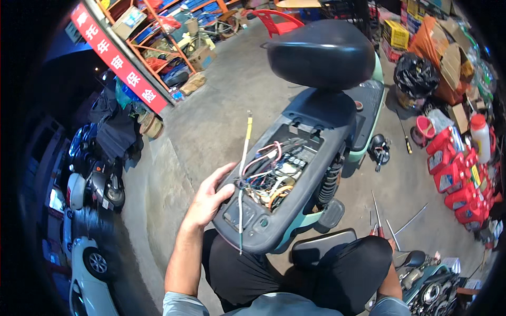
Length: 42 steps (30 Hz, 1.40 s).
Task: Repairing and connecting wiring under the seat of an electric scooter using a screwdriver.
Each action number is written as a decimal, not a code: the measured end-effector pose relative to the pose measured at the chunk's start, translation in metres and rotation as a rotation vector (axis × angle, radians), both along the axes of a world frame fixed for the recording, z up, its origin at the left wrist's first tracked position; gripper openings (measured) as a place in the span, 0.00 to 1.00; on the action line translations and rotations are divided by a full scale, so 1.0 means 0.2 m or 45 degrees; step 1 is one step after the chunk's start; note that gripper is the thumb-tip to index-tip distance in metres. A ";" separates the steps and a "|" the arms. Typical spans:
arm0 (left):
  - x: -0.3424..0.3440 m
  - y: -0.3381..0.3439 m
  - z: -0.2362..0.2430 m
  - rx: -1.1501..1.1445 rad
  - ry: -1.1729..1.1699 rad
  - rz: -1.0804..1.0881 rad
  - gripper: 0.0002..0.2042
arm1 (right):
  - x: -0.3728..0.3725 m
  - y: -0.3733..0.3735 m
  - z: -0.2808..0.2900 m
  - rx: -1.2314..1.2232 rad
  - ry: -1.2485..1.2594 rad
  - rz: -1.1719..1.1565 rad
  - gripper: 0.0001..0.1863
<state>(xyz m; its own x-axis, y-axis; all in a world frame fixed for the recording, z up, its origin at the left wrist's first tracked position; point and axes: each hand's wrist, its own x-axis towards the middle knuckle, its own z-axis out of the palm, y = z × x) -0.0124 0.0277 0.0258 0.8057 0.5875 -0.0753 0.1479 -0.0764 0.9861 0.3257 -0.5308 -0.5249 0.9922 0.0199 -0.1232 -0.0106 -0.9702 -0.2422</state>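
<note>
One scooter [311, 174], one raised seat [321, 52], one red chair [279, 21], one black bag [415, 75], one hand [208, 197] in view.

Red jugs [454, 174] crowd the floor at the right, with a white bottle [480, 138] behind them and a black rubbish bag [416, 75] further back. A screwdriver [405, 138] lies on the concrete near a black part [379, 149]. Orange shelving [158, 37] holds boxes at the upper left, beside a red banner [118, 60]. A red chair [278, 22] stands at the top. Parked scooters [92, 181] line the left edge.
</note>
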 end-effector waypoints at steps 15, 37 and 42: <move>0.00 0.00 -0.03 0.098 -0.034 -0.073 0.31 | 0.47 0.43 2.85 1.497 -1.001 0.470 0.22; -0.02 0.02 -0.07 0.156 -0.050 -0.031 0.28 | -0.29 2.19 3.74 1.973 -0.419 1.582 0.13; -0.02 0.00 -0.06 0.148 -0.051 -0.022 0.27 | -0.29 2.24 3.73 1.954 -0.204 1.630 0.12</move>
